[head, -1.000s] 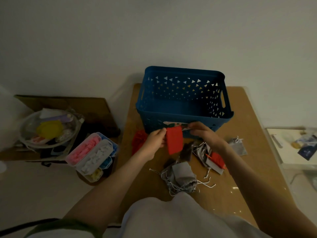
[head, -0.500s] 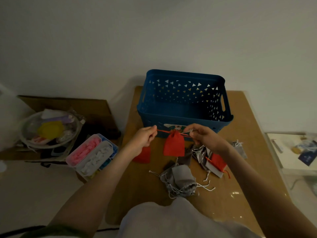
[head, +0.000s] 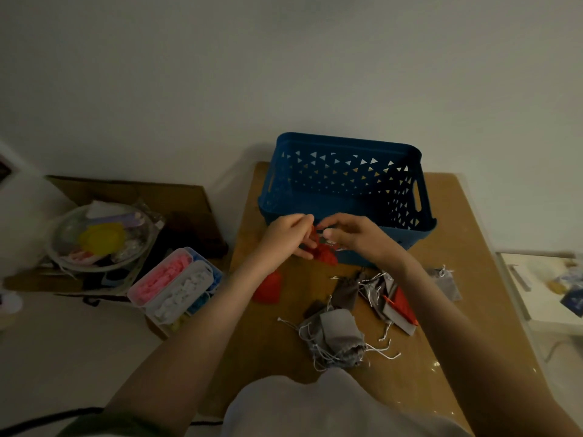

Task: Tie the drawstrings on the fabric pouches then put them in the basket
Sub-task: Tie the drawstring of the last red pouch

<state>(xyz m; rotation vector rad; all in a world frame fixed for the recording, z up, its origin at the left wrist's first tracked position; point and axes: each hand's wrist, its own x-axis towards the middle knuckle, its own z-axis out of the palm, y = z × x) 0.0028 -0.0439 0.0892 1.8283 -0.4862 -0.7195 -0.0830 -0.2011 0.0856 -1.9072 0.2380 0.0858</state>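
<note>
Dim light, view down onto a small brown wooden table [head: 441,357] set against a pale wall.

Left hand [head: 285,236] and right hand [head: 356,239] are raised close together in front of the near wall of the blue plastic basket with triangle cut-outs [head: 347,146]. Between them is a small red fabric pouch [head: 323,256], bunched and hanging just below the fingers. Left thumb and fingertips are pressed together, pinching the thin red drawstring [head: 313,232] at the pouch's neck. Right fingers are curled inward and pinch the same cord from the other side. The two sets of fingertips are almost touching. I cannot tell whether the pouch's lower end touches the table.

The basket stands at the far end of the table. No pouch shows inside it from this angle.

Loose on the table:
- a second red pouch lying flat [head: 268,288], partly under the left forearm
- a heap of grey pouches with white cords [head: 339,334] near the front edge
- a mixed heap of dark, grey and red pouches [head: 386,298] beside the right forearm
- a single grey pouch [head: 446,283] further right, apart from the heaps

Left of the table, lower down:
- a clear compartment box with pink and white pieces [head: 176,285]
- a clear round bowl with a yellow item inside [head: 101,238]
- flat brown cardboard [head: 132,190] under them

A white side table [head: 536,313] shows at the right edge.
</note>
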